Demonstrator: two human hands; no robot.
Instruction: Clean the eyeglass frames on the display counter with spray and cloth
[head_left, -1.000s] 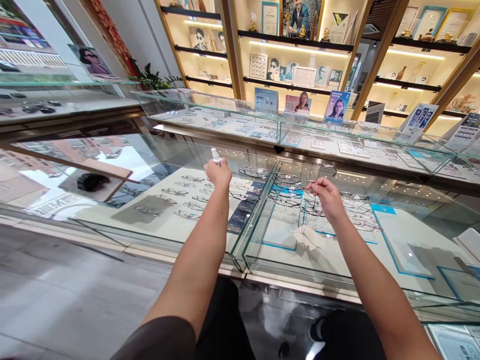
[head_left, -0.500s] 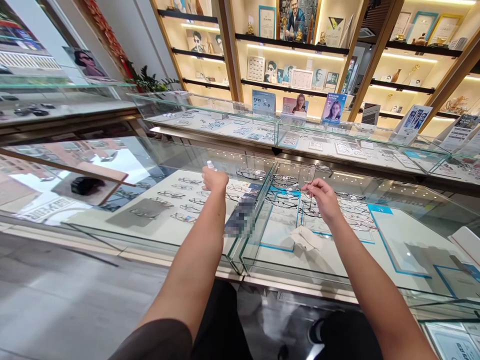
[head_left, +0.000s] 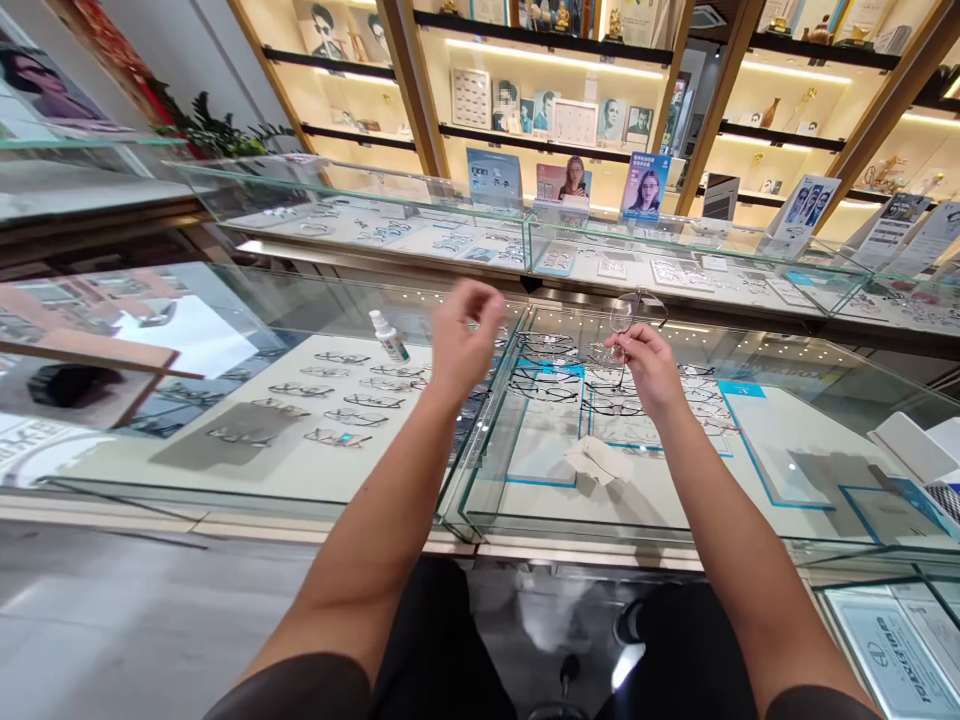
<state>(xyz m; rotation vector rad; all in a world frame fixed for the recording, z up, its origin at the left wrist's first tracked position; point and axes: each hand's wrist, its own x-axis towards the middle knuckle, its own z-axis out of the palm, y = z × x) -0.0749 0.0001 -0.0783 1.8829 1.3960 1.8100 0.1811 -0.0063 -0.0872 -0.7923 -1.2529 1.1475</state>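
Observation:
My right hand (head_left: 651, 368) pinches a pair of thin-framed eyeglasses (head_left: 624, 316) by its lower part, holding it up above the glass counter. The lenses stand above the fingers, and a temple arm hangs down below them. My left hand (head_left: 466, 335) is raised over the seam between two counter sections, a little blurred, with loosely curled fingers and nothing seen in it. Left of that hand, a small white spray bottle (head_left: 390, 338) stands upright on the glass top. A beige cloth (head_left: 598, 460) lies crumpled on the counter, nearer to me than the right hand.
Rows of eyeglass frames (head_left: 375, 402) lie inside the glass counter (head_left: 480, 545) below my hands. Behind it runs a second glass case (head_left: 450, 240) with upright advertising cards (head_left: 646, 188). A white open box-like object (head_left: 911, 445) is at the right. Lit shelves (head_left: 540, 70) line the back.
My left hand has let go of the spray bottle, which now stands on the counter, and has moved right towards the eyeglasses. My right hand still holds the eyeglasses. The view has tilted down.

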